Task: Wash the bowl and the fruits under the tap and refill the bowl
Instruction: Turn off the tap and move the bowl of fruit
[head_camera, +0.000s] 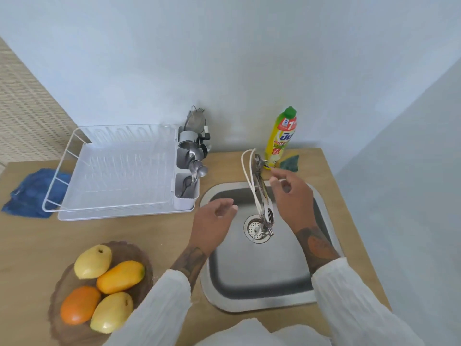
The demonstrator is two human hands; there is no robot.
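Observation:
A brown bowl (139, 255) sits on the wooden counter at the lower left, holding three yellow mangoes (92, 261) and an orange (79, 304). To its right is the steel sink (259, 275) with a chrome tap (262, 196) reaching over the drain; no water shows. My left hand (212, 224) hovers over the sink's left rim, fingers loosely curled and holding nothing. My right hand (291, 196) is just right of the tap near its base, fingers apart and holding nothing.
A white dish rack (117, 176) with a cutlery holder (188, 171) stands behind the bowl. A blue cloth (30, 193) lies at the far left. A yellow dish soap bottle (279, 141) and a green sponge (290, 162) stand behind the tap by the wall.

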